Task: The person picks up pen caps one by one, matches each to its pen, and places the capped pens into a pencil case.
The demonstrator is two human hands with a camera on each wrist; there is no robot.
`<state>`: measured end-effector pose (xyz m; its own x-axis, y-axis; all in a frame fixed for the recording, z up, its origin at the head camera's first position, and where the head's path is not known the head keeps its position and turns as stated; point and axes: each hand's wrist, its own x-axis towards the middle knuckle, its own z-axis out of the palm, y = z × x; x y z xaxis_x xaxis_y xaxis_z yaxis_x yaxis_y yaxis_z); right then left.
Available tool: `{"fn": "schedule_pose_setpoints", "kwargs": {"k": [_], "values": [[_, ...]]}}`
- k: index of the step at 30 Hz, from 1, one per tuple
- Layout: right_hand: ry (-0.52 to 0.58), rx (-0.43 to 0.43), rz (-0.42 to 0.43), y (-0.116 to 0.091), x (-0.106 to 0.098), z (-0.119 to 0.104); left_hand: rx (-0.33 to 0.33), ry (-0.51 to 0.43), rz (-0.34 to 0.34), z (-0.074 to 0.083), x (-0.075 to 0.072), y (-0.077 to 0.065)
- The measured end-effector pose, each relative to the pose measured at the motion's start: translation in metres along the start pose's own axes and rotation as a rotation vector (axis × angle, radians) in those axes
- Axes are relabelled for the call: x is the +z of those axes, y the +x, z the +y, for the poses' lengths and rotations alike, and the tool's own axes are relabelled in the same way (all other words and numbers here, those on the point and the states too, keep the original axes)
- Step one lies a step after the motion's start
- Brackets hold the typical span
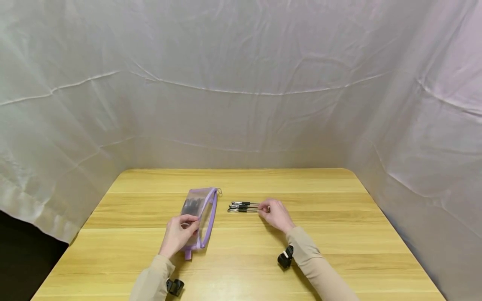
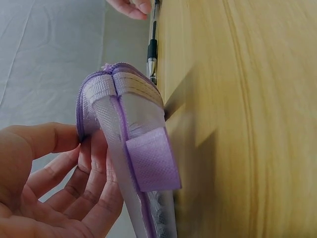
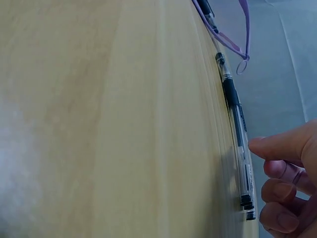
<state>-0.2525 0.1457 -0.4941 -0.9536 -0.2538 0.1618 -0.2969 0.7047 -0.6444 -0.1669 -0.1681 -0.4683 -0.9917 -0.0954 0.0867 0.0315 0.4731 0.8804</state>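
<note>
A mesh zip pouch [image 1: 196, 221] with purple trim stands propped on the left of the table, its zipped mouth spread apart. Dark pens [image 1: 193, 205] show through its mesh. My left hand [image 1: 178, 233] pinches the pouch's upper edge between thumb and fingers; in the left wrist view a purple tab [image 2: 154, 161] hangs at its end. To the right, three clear pens with black grips [image 1: 242, 210] lie side by side. My right hand [image 1: 276, 215] hovers at their right ends. In the right wrist view its thumb and loosely bent fingers are beside the pens [image 3: 237, 129], holding nothing.
The wooden table [image 1: 241, 271] has rounded far corners. A pale fabric curtain [image 1: 241, 117] encloses its back and sides. A small metal ring [image 1: 220, 192] hangs from the pouch's far end. Each wrist carries a black camera [image 1: 285, 258].
</note>
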Motion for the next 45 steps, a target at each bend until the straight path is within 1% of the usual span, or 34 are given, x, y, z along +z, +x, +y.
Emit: {"fn": "schedule_pose_setpoints", "kwargs": {"k": [8, 14, 17, 24, 33, 36, 42, 45], "values": [[-0.064, 0.008, -0.008, 0.002, 0.002, 0.000, -0.001, -0.008, -0.006, 0.000, 0.000, -0.001], [-0.088, 0.007, -0.012, 0.005, 0.003, -0.002, -0.010, -0.011, -0.006, 0.000, 0.000, -0.001], [-0.095, 0.014, -0.025, 0.005, 0.003, -0.003, -0.010, -0.005, -0.004, 0.000, -0.001, -0.001], [-0.176, -0.008, -0.067, 0.005, 0.005, -0.003, -0.006, 0.002, -0.003, 0.000, -0.001, -0.001], [-0.186, -0.004, -0.087, 0.002, 0.004, -0.005, -0.004, 0.005, -0.002, 0.000, -0.001, -0.001], [-0.184, -0.027, -0.088, 0.001, 0.004, -0.008, -0.001, 0.009, 0.000, 0.000, -0.002, -0.002], [-0.187, -0.109, -0.091, 0.001, 0.006, -0.016, 0.001, 0.018, 0.005, 0.001, -0.002, -0.001], [-0.171, -0.134, -0.095, 0.000, 0.006, -0.021, -0.003, 0.017, 0.002, 0.001, -0.002, -0.002]]}}
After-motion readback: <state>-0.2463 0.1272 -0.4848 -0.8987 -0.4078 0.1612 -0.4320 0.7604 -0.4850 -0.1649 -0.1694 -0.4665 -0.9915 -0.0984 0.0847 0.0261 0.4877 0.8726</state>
